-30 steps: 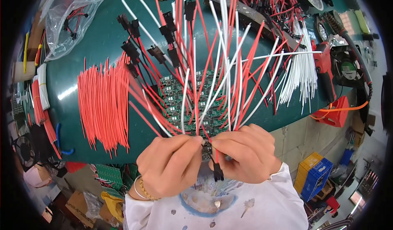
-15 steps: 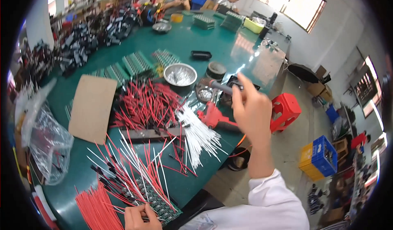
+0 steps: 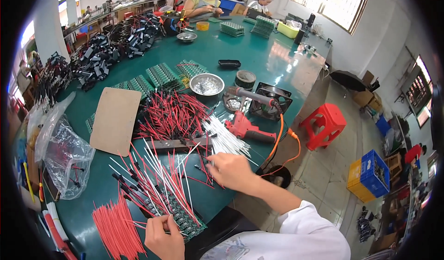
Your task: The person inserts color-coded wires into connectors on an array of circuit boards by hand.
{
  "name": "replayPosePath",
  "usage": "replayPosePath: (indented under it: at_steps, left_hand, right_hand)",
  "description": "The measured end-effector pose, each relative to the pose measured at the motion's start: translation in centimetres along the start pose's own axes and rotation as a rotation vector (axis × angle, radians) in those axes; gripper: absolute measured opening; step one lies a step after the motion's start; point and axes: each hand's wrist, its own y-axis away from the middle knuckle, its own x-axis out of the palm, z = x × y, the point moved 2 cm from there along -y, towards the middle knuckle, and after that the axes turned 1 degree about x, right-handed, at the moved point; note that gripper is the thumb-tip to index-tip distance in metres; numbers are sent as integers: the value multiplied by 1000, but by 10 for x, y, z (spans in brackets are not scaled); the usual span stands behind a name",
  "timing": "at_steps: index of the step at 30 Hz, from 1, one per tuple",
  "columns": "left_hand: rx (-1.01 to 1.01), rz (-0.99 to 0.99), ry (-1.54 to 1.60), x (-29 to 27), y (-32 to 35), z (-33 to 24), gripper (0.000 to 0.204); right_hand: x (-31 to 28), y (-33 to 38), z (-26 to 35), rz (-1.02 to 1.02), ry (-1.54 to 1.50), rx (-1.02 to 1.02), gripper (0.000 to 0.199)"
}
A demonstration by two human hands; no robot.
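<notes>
My left hand [image 3: 164, 236] is at the bottom, thumb and fingers pinched on thin wires whose red and white ends stick out to its left. It sits at the near edge of a green circuit board panel [image 3: 188, 224] with red and white wires standing from it. My right hand [image 3: 233, 173] hovers low over the table, fingers curled and slightly blurred, beside a few loose red wires with black ends [image 3: 203, 167]; whether it grips one is hidden. A bundle of red wires [image 3: 118, 227] lies left of my left hand. A soldering iron [image 3: 252, 95] rests on its stand.
Beyond lie a pile of red and black wires [image 3: 173, 116], white tubes [image 3: 229, 139], a metal bowl [image 3: 206, 85], a red-black heat gun [image 3: 249, 128] and a fan [image 3: 270, 100]. A cardboard piece [image 3: 115, 121] lies left. A red stool [image 3: 323, 126] stands right. Two people sit across the table.
My right hand has moved from beside the soldering iron's handle down and left to the loose wires. My left hand stays pinched by the board. The head view has tilted slightly.
</notes>
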Motion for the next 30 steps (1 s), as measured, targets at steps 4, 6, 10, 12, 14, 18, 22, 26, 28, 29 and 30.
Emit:
replayPosePath:
  at_steps: [4, 6, 10, 12, 14, 18, 22, 26, 28, 29, 30]
  left_hand:
    - [-16, 19, 47, -6, 0, -5, 8]
    - [-25, 8, 41, -8, 2, -6, 8]
    - [-10, 7, 43, -5, 4, -8, 8]
    - [-5, 10, 54, -6, 6, -10, 9]
    - [-17, -2, 56, -12, 11, -9, 9]
    - [12, -34, 70, -16, 18, -4, 10]
    - [85, -155, 196, 9, 27, 19, 10]
    - [146, -146, 194, 1, 20, 5, 8]
    - [136, -167, 205, 1, 17, 3, 9]
    - [106, -155, 182, 2, 17, 4, 9]
    - [115, -184, 204, 1, 18, 4, 10]
  right_hand:
    - [29, 7, 9, -11, 26, 19, 17]
    - [33, 8, 11, -14, 104, -30, 14]
    - [38, 12, 9, -14, 174, -123, 13]
    - [35, 12, 11, -18, 209, -146, 10]
    - [31, 9, 15, -40, 188, -131, 9]
    - [9, 7, 19, -70, -11, 78, 8]
    - [4, 9, -3, -35, -493, 449, 12]
    - [-9, 11, -20, -92, -900, 690, 11]
    - [-12, 10, -21, -192, -1052, 694, 12]
    - [-11, 12, -23, -224, -1113, 696, 12]
    - [-14, 13, -18, -257, -1196, 730, 13]
